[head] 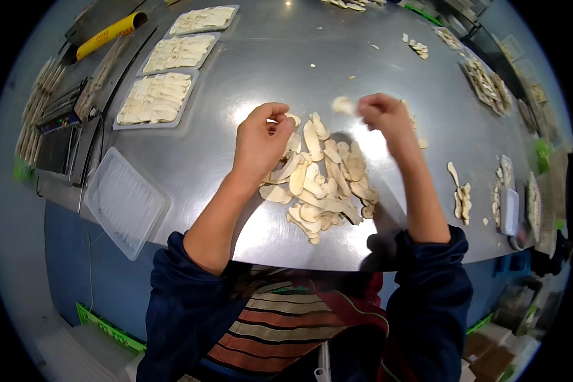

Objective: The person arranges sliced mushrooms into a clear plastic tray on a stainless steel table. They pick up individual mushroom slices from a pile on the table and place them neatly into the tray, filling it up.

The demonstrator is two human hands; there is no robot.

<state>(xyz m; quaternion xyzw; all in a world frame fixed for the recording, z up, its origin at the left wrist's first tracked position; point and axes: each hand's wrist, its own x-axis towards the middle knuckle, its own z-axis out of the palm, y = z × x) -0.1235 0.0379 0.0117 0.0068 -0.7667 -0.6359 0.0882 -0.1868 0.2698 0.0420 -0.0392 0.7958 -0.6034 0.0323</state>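
Note:
My left hand (pixel 263 136) is over the upper left of a loose pile of sliced mushrooms (pixel 322 188) on the steel table. Its thumb and forefinger pinch a small pale mushroom slice (pixel 293 119). My right hand (pixel 387 117), fingers curled and blurred, is above the pile's upper right. Just left of its fingertips is a blurred pale slice (pixel 344 105); I cannot tell whether the fingers hold it. A few more slices (pixel 422 143) show beside the right wrist, partly hidden by it.
Three filled trays (pixel 155 99) line the table's left side. An empty ribbed plastic tray (pixel 126 203) juts past the front left edge. A yellow tube (pixel 110 34) and a scale-like device (pixel 59 124) are farther left. Small slice groups (pixel 463 203) and filled trays (pixel 487 83) lie right.

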